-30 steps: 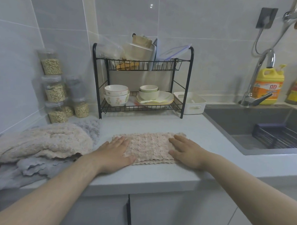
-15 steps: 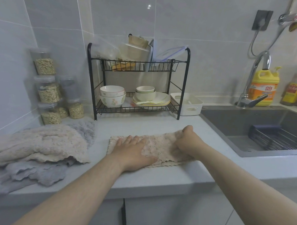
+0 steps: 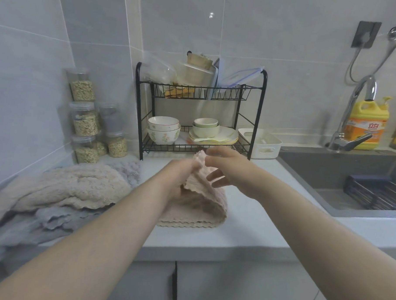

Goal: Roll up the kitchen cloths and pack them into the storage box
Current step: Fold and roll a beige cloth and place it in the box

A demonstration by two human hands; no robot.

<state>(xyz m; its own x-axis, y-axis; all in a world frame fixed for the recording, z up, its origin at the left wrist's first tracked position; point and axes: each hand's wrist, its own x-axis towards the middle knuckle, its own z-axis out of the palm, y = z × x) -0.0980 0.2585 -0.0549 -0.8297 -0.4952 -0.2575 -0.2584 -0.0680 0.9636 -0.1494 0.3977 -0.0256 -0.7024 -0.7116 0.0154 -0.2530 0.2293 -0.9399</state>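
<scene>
Cloth: a pink-beige cloth with wavy edges sits on the counter, near the front edge and in front of the rack. It is folded over, and its top part is lifted up between the two hands.
Left hand: the left hand holds the lifted part of the cloth on its left side. Its fingers are closed on the cloth.
Right hand: the right hand pinches the top corner of the cloth with the thumb and first finger. The other fingers are spread out and touch nothing.
Pile: more cloths lie in a heap on the left part of the counter. A fluffy beige one is on top and grey ones are under it.
Box: a white box with a handle hole stands at the back of the counter, just beside the right leg of the rack. It is well apart from the cloth.
Rack: a black wire rack stands against the wall. Bowls and plates sit on its lower shelf.
Jars: clear jars with grain stand stacked in the corner, left of the rack.
Sink: a grey sink is on the right, with a tap and a yellow bottle behind it.
</scene>
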